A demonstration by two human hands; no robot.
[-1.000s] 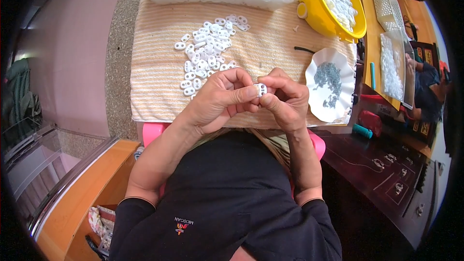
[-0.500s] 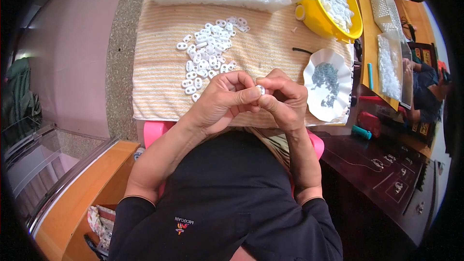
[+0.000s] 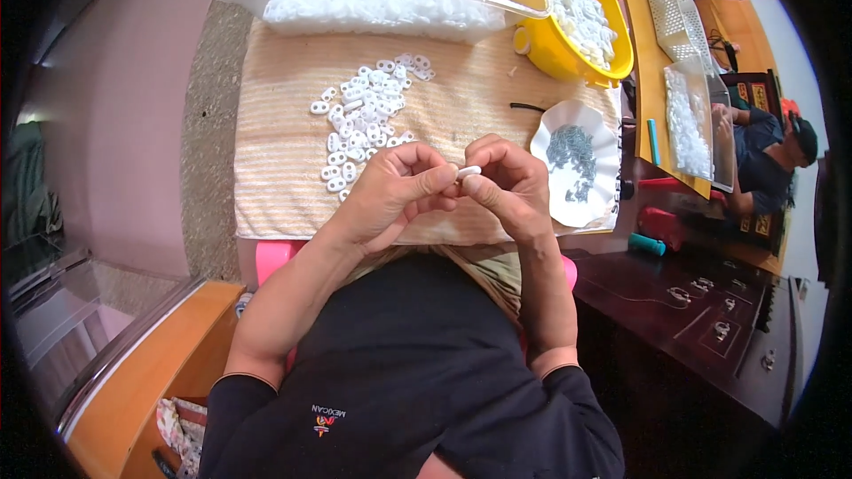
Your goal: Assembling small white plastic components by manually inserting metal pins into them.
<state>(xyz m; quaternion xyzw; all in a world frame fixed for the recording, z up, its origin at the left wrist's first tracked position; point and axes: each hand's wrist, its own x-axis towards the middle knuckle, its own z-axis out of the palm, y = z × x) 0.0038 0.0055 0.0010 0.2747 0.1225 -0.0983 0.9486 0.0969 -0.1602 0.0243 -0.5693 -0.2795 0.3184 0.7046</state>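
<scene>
In front of my body, over the near part of the towel, both hands meet at the fingertips. My right hand (image 3: 513, 184) pinches a small white plastic piece (image 3: 469, 172) between thumb and finger, its narrow side showing. My left hand (image 3: 401, 192) is closed in a pinch against the left end of that piece; whatever lies between its fingertips is too small to name. Beyond my left hand is a loose pile of white oval two-hole plastic pieces (image 3: 359, 115). To the right, a wavy-rimmed white dish (image 3: 542, 204) holds small dark, thin bits (image 3: 572, 156).
A striped towel (image 3: 284, 124) covers the work surface. At its far side stand a clear bin (image 3: 519, 2) and a yellow basin (image 3: 550, 58), both with white pieces. A thin black stick (image 3: 527, 107) lies by the dish. Another person (image 3: 765, 153) sits at the right.
The white piece has turned so that its narrow side shows. The view has shifted, so the towel and containers appear lower and farther left. Both hands stay together.
</scene>
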